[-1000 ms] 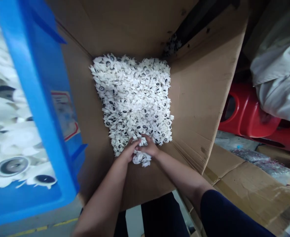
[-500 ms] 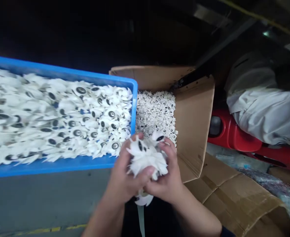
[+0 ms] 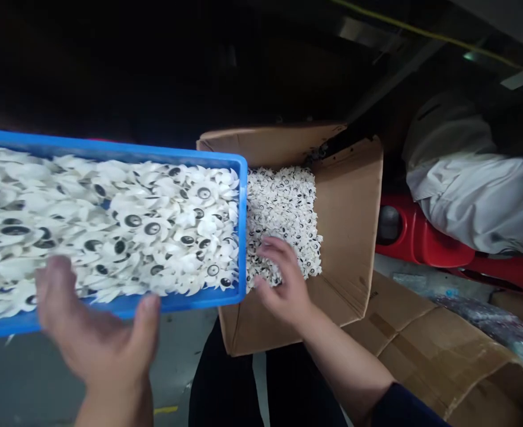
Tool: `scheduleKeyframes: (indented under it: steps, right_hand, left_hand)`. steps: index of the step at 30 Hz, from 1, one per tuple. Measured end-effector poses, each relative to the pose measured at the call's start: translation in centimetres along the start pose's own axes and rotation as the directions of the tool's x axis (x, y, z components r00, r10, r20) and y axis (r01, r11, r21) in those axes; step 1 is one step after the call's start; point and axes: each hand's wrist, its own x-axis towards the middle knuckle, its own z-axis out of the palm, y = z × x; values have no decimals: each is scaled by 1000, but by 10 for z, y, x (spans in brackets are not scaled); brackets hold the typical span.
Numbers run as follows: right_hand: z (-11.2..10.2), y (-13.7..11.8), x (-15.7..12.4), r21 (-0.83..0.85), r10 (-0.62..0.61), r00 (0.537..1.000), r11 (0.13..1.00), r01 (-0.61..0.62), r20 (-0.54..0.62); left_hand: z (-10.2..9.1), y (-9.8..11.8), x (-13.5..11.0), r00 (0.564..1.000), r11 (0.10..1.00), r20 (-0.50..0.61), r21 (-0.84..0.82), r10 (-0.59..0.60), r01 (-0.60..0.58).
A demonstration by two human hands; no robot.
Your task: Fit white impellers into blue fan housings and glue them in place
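A blue plastic crate (image 3: 242,231) on the left is heaped with small white fan wheels (image 3: 155,228), curved-bladed with dark round hubs. My left hand (image 3: 96,326), slightly blurred, is over the crate's near edge with its fingers spread and nothing in it. Beside the crate's right end stands an open cardboard box (image 3: 348,219), holding many more white fan wheels (image 3: 283,201). My right hand (image 3: 286,284) hovers above the box's near part, thumb and fingers apart, with nothing seen between them.
Flattened cardboard (image 3: 426,338) lies at the lower right. Behind it are a red plastic object (image 3: 430,237) and a whitish cloth or sack (image 3: 488,196). Clear plastic wrapping (image 3: 488,326) sits at the right. My legs (image 3: 230,373) are close to the box's near side.
The cluster of white fan wheels held between both hands has left them. My hands have parted: the left moved left to the crate, the right stayed over the box and opened.
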Motion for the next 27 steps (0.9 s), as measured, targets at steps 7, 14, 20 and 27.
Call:
scheduleKeyframes:
  steps: [7,14,20,27]
  right_hand:
    - [-17,210,-41,-383,825,565,512,-769,-31]
    - [-24,333,-5,-443,826,515,382,-811,-231]
    - [3,374,11,-530,790,586,424,-734,-179]
    - [5,366,-1,-549,797,596,540,-637,93]
  left_hand:
    - [203,14,-71,825,968,522,-224,215,-110]
    - [357,-82,79,932,946,205,192,-299,261]
    - [414,-124,66,907,906,199,292,-371,306]
    - [406,-121,64,847,892,324,314,-422,325]
